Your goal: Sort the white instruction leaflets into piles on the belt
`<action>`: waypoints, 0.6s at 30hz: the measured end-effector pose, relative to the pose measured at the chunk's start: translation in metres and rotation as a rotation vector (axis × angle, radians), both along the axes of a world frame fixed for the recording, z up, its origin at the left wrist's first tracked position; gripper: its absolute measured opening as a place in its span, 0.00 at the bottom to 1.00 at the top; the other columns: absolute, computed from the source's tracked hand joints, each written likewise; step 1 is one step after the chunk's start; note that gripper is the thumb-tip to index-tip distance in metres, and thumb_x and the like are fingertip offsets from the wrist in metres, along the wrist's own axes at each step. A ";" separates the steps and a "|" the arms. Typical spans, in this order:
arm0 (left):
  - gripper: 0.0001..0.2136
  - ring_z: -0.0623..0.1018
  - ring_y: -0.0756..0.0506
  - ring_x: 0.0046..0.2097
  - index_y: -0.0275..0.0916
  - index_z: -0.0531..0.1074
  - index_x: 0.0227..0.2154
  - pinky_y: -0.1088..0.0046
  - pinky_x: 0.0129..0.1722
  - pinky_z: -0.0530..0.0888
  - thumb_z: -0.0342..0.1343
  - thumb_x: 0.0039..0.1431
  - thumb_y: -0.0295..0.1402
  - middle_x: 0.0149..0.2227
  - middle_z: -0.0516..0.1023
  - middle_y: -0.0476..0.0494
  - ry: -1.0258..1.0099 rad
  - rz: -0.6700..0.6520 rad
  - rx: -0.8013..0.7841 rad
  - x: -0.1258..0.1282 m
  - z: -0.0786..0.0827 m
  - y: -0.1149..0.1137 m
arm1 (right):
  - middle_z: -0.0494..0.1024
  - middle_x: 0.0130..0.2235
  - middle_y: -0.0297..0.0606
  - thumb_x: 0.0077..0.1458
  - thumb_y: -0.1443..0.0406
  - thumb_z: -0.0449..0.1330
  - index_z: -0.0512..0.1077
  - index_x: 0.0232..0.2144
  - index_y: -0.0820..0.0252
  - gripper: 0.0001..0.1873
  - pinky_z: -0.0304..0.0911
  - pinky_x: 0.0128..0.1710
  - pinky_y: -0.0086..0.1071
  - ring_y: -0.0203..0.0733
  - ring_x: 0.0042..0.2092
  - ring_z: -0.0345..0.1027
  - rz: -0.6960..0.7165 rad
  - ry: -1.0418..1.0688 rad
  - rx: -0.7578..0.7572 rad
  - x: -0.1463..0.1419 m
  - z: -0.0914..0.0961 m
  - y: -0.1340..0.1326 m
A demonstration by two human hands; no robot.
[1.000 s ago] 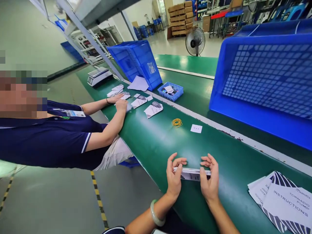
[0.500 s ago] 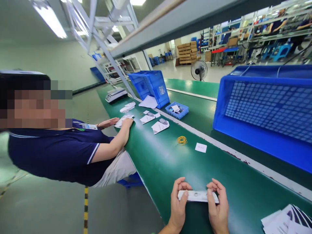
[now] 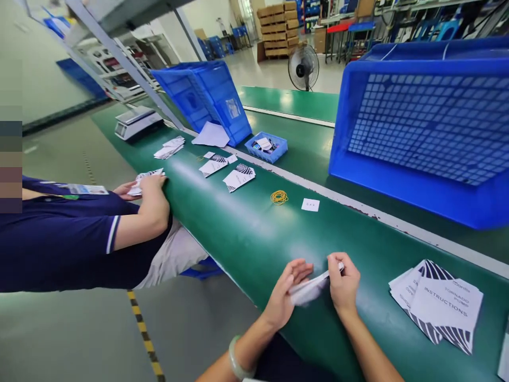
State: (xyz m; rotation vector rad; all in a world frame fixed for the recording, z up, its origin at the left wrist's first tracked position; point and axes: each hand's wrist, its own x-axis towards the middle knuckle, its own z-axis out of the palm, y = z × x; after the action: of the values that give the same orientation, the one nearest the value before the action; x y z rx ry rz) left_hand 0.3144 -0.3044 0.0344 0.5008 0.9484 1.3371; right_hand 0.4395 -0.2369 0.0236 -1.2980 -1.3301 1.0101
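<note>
A thin stack of white booklets (image 3: 308,292) is held between my hands above the green bench, slanting up to the right and blurred by motion. Its lower left end rests in my left hand (image 3: 284,294), between thumb and curved fingers. My right hand (image 3: 344,284) pinches the raised right end. To the right on the bench lies a fanned pile of instruction booklets (image 3: 445,305), white with black stripes, its top one reading "INSTRUCTIONS". Farther off are a small white card (image 3: 310,205) and a coil of yellow rubber bands (image 3: 279,197).
At the left, a co-worker's hand (image 3: 153,183) rests on a booklet pile. More booklets (image 3: 239,177), a small blue tray (image 3: 266,147) and a scale (image 3: 138,123) stand along the bench. Large blue crates (image 3: 409,193) line its far side.
The stack, level and held at both ends before, now tilts with its right end up. My right hand has risen and turned. The view has swung down and right, showing more of the instruction pile.
</note>
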 end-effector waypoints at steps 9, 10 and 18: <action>0.21 0.75 0.43 0.33 0.30 0.73 0.37 0.67 0.37 0.68 0.57 0.37 0.37 0.31 0.77 0.38 -0.405 -0.475 -0.236 0.009 0.000 -0.005 | 0.75 0.29 0.31 0.56 0.55 0.54 0.71 0.29 0.53 0.12 0.60 0.32 0.31 0.38 0.32 0.68 0.445 -0.229 0.161 -0.028 0.042 0.009; 0.24 0.75 0.40 0.37 0.28 0.73 0.40 0.63 0.41 0.68 0.54 0.38 0.37 0.35 0.77 0.34 -0.441 -0.462 -0.227 0.008 0.001 -0.003 | 0.76 0.32 0.32 0.57 0.54 0.52 0.72 0.32 0.53 0.13 0.62 0.34 0.32 0.39 0.34 0.69 0.454 -0.176 0.157 -0.029 0.041 0.022; 0.30 0.73 0.36 0.43 0.26 0.69 0.47 0.57 0.46 0.65 0.49 0.40 0.39 0.48 0.70 0.27 -0.436 -0.350 -0.049 -0.020 0.005 -0.004 | 0.69 0.48 0.61 0.59 0.50 0.38 0.63 0.47 0.69 0.30 0.61 0.36 0.44 0.53 0.46 0.67 -0.356 0.012 0.124 0.112 0.046 0.112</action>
State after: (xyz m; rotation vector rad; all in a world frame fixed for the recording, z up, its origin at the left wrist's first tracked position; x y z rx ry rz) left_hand 0.2946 -0.3080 0.0398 0.3016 0.5041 1.0429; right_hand 0.5513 -0.1248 0.0693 -1.3701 -1.0846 0.6775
